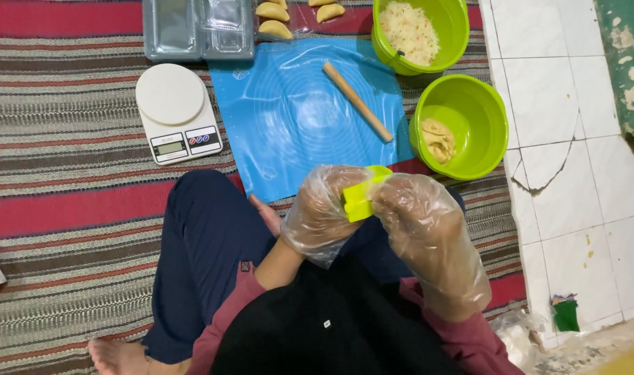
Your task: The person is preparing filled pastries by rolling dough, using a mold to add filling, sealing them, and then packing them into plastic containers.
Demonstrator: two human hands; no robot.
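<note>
Both gloved hands — left hand, right hand — clamp shut on a yellow-green mould, just past the blue mat's near edge.

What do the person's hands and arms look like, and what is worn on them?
Both the left hand and the right hand wear loose, clear, crinkled plastic gloves that reach past the wrists. The sleeves are dull pink-red and pushed up the forearms.
</note>
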